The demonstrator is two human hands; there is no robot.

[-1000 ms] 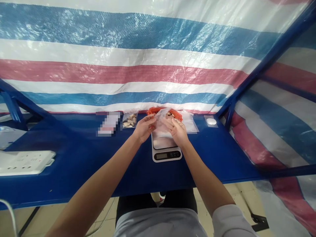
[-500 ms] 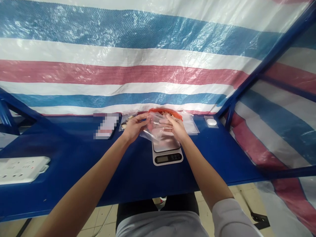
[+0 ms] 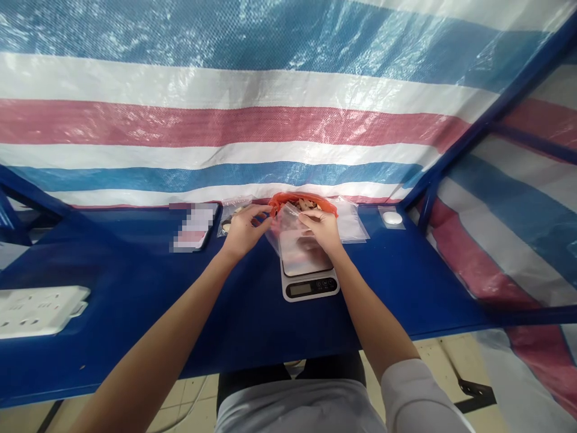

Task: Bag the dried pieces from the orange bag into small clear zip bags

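A clear plastic bag (image 3: 287, 221) is stretched between my hands, above the plate of a small digital kitchen scale (image 3: 311, 287). My left hand (image 3: 243, 231) has thumb and fingers curled together at the bag's left edge. On the other side, my right hand (image 3: 322, 230) pinches its upper right part between thumb and fingers. Just behind the scale, an orange bag (image 3: 280, 198) lies open with brown dried pieces (image 3: 309, 205) inside. Part of it is covered by the clear bag and my right hand.
Beyond my left hand lies a clear bag of pale pieces (image 3: 226, 224), beside a phone (image 3: 198, 225) with a blurred screen. Clear bags (image 3: 352, 222) and a round white thing (image 3: 392, 218) in a small bag lie right. A power strip (image 3: 42, 310) sits far left.
The clear bag has swung more upright and narrowed between my hands. My right hand has turned its fingers to a pinch, and more of the orange bag's contents shows.
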